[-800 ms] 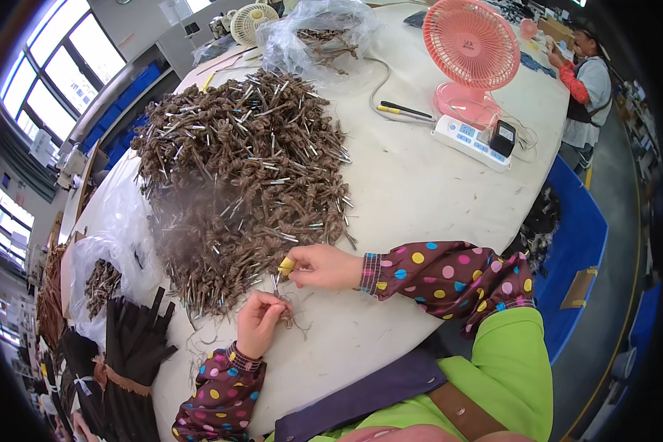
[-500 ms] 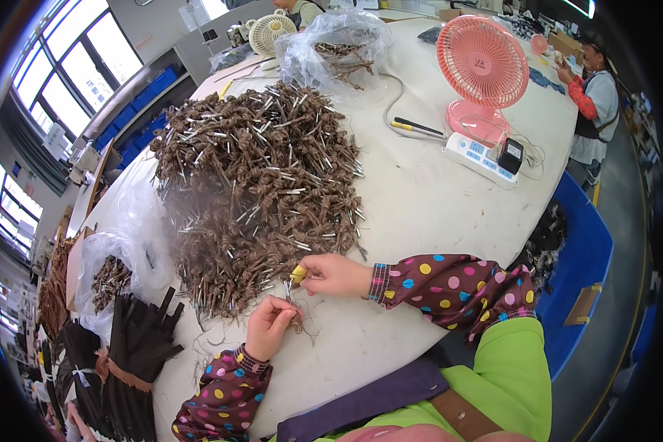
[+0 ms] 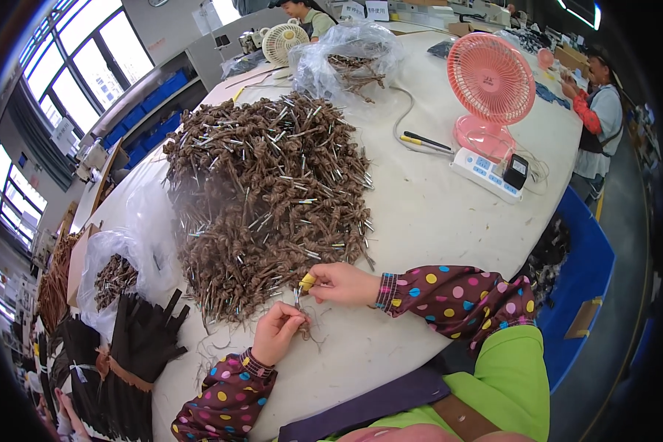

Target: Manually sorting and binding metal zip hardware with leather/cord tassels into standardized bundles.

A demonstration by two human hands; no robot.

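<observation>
At the front edge of a big heap of knotted brown cords with silvery tips, my two hands work close together. My right hand is closed around small yellow-handled thread snips, whose metal end points down toward my other hand. My left hand pinches one knotted brown cord, with loose threads trailing from it. The fingers hide much of this cord, and whether the snips touch it is too small to tell.
A white-covered table carries a pink fan, a power strip, plastic bags and a bundle of black strips. A blue bin stands at right. Two people sit or stand beyond.
The view has shifted slightly, so the scene sits a little lower and further right. Both hands keep their grips, the right on the snips and the left on the cord.
</observation>
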